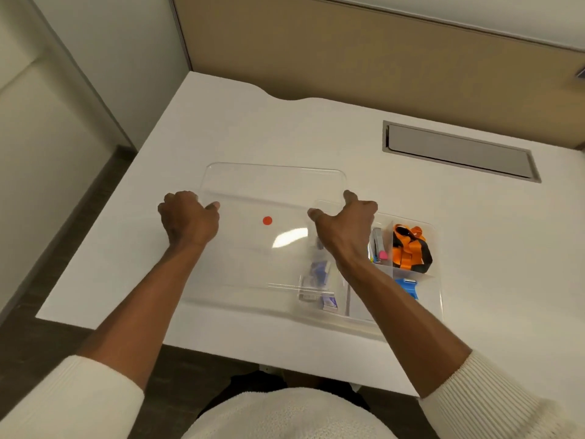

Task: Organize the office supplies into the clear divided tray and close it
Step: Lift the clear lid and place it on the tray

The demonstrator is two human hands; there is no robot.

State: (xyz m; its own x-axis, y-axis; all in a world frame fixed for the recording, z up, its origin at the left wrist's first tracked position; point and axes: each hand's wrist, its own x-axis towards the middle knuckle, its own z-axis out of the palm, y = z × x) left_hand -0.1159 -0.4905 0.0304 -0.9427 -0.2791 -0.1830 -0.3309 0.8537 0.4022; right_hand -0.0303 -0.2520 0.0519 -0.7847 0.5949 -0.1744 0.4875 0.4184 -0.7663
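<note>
Both hands hold the clear lid point(253, 223), one at each short end. The left hand point(188, 218) grips its left edge with fingers curled over the rim, and the right hand point(346, 226) pinches the right edge, thumb on top. The lid carries a small red dot point(267, 220) and seems to hover slightly above the desk point(316, 128), though its clearness makes the height hard to judge.

The tray point(438, 280) sits near the front edge of the desk, toward its right side. It already holds an orange lanyard point(410, 248), a blue clip point(408, 286), a pink-tipped item point(382, 255) and some small blue-and-white packets point(318, 274).

The lid's long axis runs left to right, about parallel with the tray's. But the lid lies offset to the left, covering only the tray's left part. So the tray lies rightward of both hands, nearer the right one. Closing it looks to need a sideways carry toward the desk's right edge, then a level lowering.
</note>
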